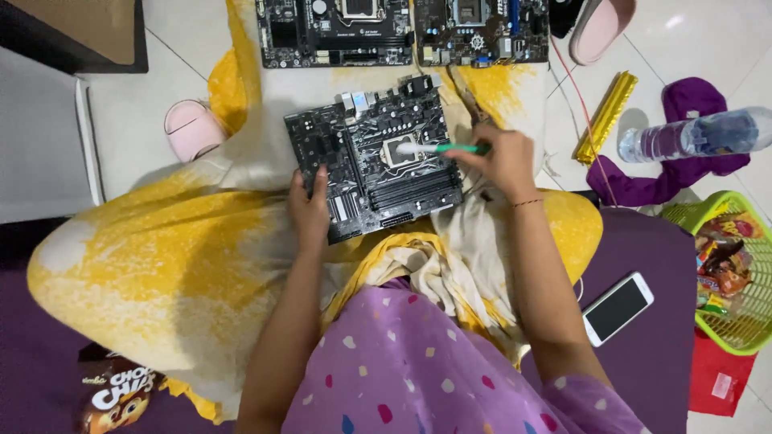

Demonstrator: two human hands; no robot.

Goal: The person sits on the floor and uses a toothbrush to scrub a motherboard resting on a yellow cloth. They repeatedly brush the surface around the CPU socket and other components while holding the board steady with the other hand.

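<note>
A black motherboard (371,161) rests on my lap, over yellow-and-white cloth. My left hand (309,210) grips its near left edge, thumb on top. My right hand (500,157) holds a green-handled brush (441,149) whose white bristles touch the square processor socket (400,150) in the middle of the board.
Two more motherboards (334,32) (481,30) lie on the floor ahead. A pink case (193,128) sits at left. At right are a water bottle (698,135), purple cloth (683,173), gold strip (605,116), white phone (618,308), green basket (736,269) of snacks. A snack bag (117,394) lies lower left.
</note>
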